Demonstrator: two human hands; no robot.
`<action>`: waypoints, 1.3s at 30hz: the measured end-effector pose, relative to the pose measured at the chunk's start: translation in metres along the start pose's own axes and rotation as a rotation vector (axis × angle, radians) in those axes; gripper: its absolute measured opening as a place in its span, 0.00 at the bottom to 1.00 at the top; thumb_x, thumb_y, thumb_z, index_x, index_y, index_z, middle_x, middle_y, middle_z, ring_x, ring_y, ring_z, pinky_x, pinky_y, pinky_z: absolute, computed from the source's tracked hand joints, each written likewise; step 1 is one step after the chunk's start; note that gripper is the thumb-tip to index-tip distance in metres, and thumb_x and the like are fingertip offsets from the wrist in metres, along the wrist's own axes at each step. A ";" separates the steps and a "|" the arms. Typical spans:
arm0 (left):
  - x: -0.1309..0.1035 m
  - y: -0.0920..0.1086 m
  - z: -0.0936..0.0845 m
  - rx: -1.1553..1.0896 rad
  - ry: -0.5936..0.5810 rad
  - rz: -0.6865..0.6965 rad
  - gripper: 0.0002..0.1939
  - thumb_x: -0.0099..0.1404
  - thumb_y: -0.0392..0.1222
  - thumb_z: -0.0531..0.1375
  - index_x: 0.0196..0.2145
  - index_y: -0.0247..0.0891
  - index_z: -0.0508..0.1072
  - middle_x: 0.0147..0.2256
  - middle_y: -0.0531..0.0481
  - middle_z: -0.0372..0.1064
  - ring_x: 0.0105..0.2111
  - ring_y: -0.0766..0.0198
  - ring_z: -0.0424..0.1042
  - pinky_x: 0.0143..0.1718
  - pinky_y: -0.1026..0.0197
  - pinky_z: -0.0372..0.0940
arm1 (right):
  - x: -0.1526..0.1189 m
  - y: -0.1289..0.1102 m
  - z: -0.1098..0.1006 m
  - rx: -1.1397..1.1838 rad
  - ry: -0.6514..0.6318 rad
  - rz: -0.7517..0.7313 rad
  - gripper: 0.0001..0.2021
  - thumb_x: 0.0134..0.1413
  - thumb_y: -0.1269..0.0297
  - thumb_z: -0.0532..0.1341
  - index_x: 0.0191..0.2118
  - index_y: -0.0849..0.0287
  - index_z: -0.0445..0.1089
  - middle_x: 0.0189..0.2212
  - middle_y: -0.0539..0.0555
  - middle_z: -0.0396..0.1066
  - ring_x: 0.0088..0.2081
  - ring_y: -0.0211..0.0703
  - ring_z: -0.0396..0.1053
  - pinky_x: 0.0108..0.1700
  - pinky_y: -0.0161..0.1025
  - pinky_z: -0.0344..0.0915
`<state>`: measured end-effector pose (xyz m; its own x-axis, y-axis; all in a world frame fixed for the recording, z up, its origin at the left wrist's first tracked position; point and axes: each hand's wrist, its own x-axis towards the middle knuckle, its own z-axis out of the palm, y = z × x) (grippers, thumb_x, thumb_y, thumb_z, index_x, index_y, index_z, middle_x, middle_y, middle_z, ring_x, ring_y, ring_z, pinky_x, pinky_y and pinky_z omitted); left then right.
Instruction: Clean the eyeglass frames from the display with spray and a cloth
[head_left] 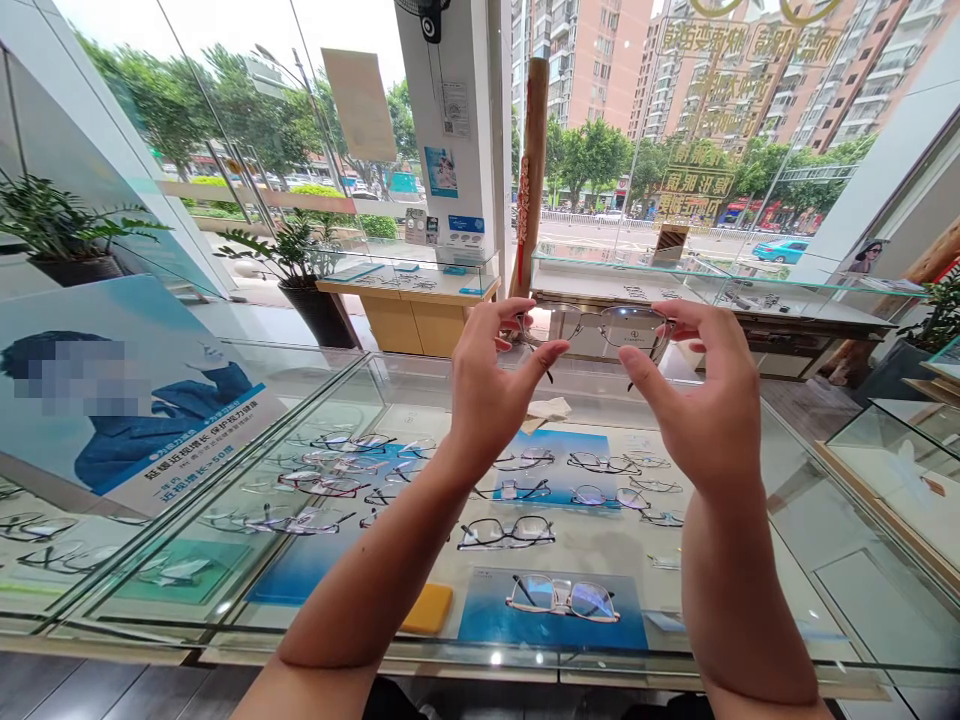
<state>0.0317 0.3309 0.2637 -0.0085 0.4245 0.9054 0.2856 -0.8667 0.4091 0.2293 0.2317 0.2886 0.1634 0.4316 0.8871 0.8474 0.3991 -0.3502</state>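
Observation:
A pair of thin-rimmed glasses (592,324) is held up above the far part of a glass display case (405,365). My left hand (499,370) pinches its left side between thumb and fingers. On the right side, my right hand (697,385) grips the frame the same way. The lenses face forward and the temples point down and back towards me. Below my hands, a crumpled cloth (549,412) lies on the case. Several glasses show through the glass top, among them a pair (562,597) on a blue card (474,612).
A large poster (180,440) stands on the case at the left. A yellow item (427,609) lies near the front edge. Potted plants (319,310), further display counters (420,290) and a wooden post (531,170) stand beyond, before tall windows.

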 end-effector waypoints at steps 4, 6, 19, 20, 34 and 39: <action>0.000 -0.001 0.001 -0.005 -0.004 -0.007 0.24 0.67 0.56 0.73 0.55 0.46 0.76 0.47 0.46 0.79 0.45 0.58 0.79 0.42 0.54 0.74 | 0.000 0.000 0.000 -0.006 0.006 -0.015 0.19 0.64 0.49 0.68 0.56 0.49 0.73 0.51 0.56 0.77 0.49 0.56 0.75 0.56 0.58 0.71; 0.000 -0.001 0.001 -0.010 -0.019 -0.012 0.24 0.68 0.56 0.73 0.56 0.46 0.76 0.48 0.46 0.79 0.46 0.58 0.79 0.42 0.54 0.74 | 0.000 -0.002 -0.001 -0.005 0.013 -0.024 0.19 0.64 0.50 0.69 0.56 0.49 0.73 0.51 0.55 0.77 0.49 0.56 0.75 0.56 0.59 0.71; 0.000 0.004 0.001 0.053 0.111 0.124 0.25 0.66 0.55 0.75 0.55 0.47 0.76 0.50 0.46 0.76 0.50 0.55 0.76 0.44 0.54 0.73 | 0.003 -0.002 -0.001 -0.004 0.015 -0.039 0.17 0.64 0.57 0.68 0.57 0.48 0.73 0.54 0.56 0.76 0.53 0.58 0.74 0.57 0.60 0.72; 0.000 0.004 0.001 0.068 0.133 0.143 0.25 0.66 0.55 0.75 0.55 0.47 0.76 0.51 0.46 0.76 0.51 0.55 0.76 0.44 0.54 0.73 | 0.003 -0.001 0.000 0.002 0.012 -0.039 0.18 0.64 0.57 0.68 0.57 0.48 0.72 0.54 0.56 0.75 0.53 0.57 0.74 0.57 0.60 0.73; -0.003 0.003 -0.001 0.199 0.225 0.224 0.29 0.65 0.59 0.73 0.59 0.50 0.75 0.52 0.44 0.70 0.54 0.50 0.71 0.49 0.50 0.73 | 0.001 0.007 0.006 0.003 -0.039 -0.019 0.19 0.63 0.59 0.68 0.59 0.48 0.71 0.56 0.56 0.76 0.52 0.56 0.75 0.54 0.57 0.75; -0.001 0.004 0.001 0.141 0.183 0.156 0.29 0.66 0.58 0.73 0.60 0.49 0.75 0.53 0.44 0.71 0.51 0.53 0.73 0.45 0.53 0.74 | 0.001 0.003 0.006 -0.002 -0.008 -0.026 0.19 0.63 0.58 0.68 0.58 0.48 0.71 0.55 0.56 0.75 0.51 0.56 0.75 0.54 0.58 0.75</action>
<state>0.0333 0.3274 0.2642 -0.1231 0.2239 0.9668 0.4274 -0.8673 0.2553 0.2289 0.2378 0.2865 0.1374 0.4274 0.8936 0.8522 0.4088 -0.3265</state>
